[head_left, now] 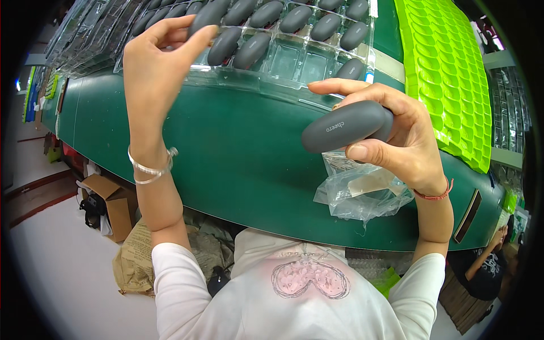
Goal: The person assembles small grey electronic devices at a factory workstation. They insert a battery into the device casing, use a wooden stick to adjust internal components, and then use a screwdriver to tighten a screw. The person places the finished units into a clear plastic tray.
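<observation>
Grey oval case (pixel 340 126) sits clasped in the right hand (pixel 411 136) above the green table (pixel 243 147).
Left hand (pixel 161 59) pinches another case (pixel 209 16) at the far clear tray (pixel 317 62); lime tray (pixel 445 76) lies far right, cardboard box (pixel 120 212) near left on pale floor (pixel 68 266).

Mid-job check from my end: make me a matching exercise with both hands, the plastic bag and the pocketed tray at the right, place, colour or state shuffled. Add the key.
Column one:
1. Left hand
2. Right hand
3. Plastic bag
4. Pocketed tray at the right

Column two:
A. Bright lime green
B. Gripping a lettered case
C. See-through, on the dark green table
D. Pinching a grey case over the clear tray

Pairs: 1-D, 2-B, 3-C, 4-A
</observation>
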Demonstrator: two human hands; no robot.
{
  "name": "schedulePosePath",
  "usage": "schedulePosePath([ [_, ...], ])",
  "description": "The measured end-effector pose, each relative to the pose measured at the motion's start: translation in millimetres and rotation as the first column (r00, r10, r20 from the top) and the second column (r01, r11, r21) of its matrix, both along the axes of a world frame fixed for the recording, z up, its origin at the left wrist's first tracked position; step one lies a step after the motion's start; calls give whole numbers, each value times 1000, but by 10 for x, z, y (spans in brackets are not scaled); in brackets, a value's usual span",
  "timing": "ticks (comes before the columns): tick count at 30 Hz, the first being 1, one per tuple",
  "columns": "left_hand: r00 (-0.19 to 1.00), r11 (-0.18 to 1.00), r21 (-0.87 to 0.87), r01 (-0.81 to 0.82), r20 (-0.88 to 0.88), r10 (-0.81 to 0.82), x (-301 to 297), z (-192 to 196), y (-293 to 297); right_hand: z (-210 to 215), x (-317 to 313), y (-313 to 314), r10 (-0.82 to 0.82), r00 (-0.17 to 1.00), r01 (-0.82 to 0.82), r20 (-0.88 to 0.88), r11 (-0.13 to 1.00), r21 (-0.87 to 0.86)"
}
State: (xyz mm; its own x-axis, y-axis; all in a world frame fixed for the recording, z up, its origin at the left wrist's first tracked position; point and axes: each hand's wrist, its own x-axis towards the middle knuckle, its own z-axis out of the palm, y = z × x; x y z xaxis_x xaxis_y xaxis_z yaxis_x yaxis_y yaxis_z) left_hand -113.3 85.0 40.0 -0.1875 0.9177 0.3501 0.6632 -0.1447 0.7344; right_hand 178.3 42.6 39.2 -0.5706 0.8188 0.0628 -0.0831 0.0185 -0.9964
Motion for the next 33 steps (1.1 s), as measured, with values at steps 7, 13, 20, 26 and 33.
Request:
schedulePosePath([
  [7,966,966,-209,-150,-238,98,-129,-78,116,-26,16,3,2,1000,-2,12,1000,15],
  [13,899,946,-251,-203,-431,78,-171,-67,108,-25,25,2,8,1000,-8,14,1000,30],
  [20,756,977,-10,-215,-635,160,-550,-184,224,-4,18,-8,7,1000,-8,10,1000,16],
  [26,818,939,-198,-279,-561,125,-607,-171,288,6,-2,-22,3,1000,-3,7,1000,-6],
  [33,953,971,-124,206,250,-170,-36,149,-38,5,15,-15,7,1000,-8,18,999,41],
])
